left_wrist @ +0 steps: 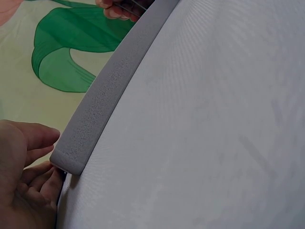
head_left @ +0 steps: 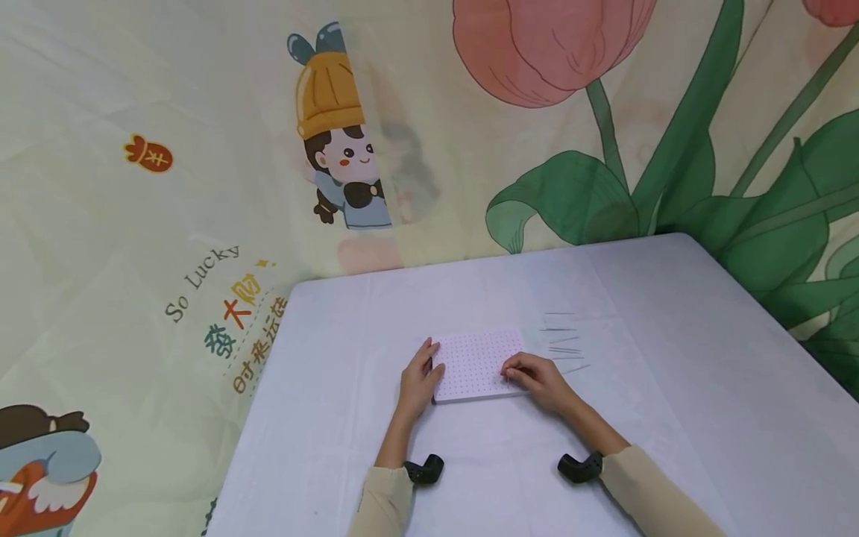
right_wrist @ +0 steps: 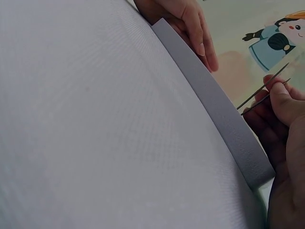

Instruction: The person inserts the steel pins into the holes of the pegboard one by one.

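A pale pinkish-white board (head_left: 473, 365) with a grid of small dots lies flat on the table. My left hand (head_left: 419, 382) grips its left edge, thumb over the top face; the left wrist view has the fingers around the corner of the thick grey-looking side (left_wrist: 102, 98). Over the board's right part, my right hand (head_left: 537, 379) pinches thin metal rods (right_wrist: 263, 89) between thumb and fingertips. Two of them show in the right wrist view, slanting down to the board's edge, their lower ends hidden behind it.
Several more thin rods (head_left: 564, 350) lie in a loose column on the white-covered table (head_left: 644, 418), just right of the board. Behind stands a printed backdrop (head_left: 416, 149) with tulips and cartoon figures. Each wrist carries a black camera (head_left: 426, 470).
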Available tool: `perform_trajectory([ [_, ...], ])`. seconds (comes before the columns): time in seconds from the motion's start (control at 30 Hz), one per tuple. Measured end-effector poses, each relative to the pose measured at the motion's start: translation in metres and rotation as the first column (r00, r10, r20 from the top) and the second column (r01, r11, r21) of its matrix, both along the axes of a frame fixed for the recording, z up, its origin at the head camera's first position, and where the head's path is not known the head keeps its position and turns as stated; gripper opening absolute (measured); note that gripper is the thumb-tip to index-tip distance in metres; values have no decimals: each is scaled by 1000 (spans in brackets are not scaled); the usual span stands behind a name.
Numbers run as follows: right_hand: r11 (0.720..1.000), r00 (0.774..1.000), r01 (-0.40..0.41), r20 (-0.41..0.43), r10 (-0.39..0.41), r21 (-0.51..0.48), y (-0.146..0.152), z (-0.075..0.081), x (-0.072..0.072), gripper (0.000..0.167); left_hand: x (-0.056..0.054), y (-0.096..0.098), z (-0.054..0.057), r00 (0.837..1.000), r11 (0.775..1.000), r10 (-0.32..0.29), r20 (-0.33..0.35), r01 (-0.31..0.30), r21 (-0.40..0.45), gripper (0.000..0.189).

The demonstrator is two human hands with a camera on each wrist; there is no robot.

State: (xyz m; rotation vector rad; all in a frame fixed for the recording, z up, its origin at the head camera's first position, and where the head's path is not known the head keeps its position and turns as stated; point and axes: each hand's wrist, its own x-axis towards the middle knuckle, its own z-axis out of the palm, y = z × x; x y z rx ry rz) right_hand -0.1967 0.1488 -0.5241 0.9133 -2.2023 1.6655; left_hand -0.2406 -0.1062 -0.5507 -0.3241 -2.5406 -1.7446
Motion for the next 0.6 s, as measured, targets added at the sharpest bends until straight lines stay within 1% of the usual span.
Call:
perform_trajectory([
  [0.13, 1000, 1000, -10, -9, 10, -6, 1, -1, 1, 14, 0, 1, -2, 1000, 1000, -1, -13, 1, 5, 44],
  [0.23, 1000, 1000, -19, 16, 20, -22, 1, -2, 1, 15, 0, 1, -3, 1000, 1000, 4, -24, -4, -2, 43],
  [0.37, 995, 998, -41, 51, 46, -86, 0, -4, 0, 19, -1, 1, -3, 1000, 1000, 9, -24, -9, -12, 43],
  [0.43, 991, 995, -45, 83, 56, -124, 1, -4, 0, 21, -1, 1, -3, 1000, 1000, 10, -22, -10, -11, 43],
  [0.5, 988, 991, -31, 122, 50, -150, 2, -3, 0, 21, -1, 1, -2, 1000, 1000, 12, -20, -12, -11, 43],
  [0.6, 983, 984, 31, 178, 1, -179, 8, 0, -1, 22, -1, 1, -2, 1000, 1000, 10, -25, -10, -16, 43],
])
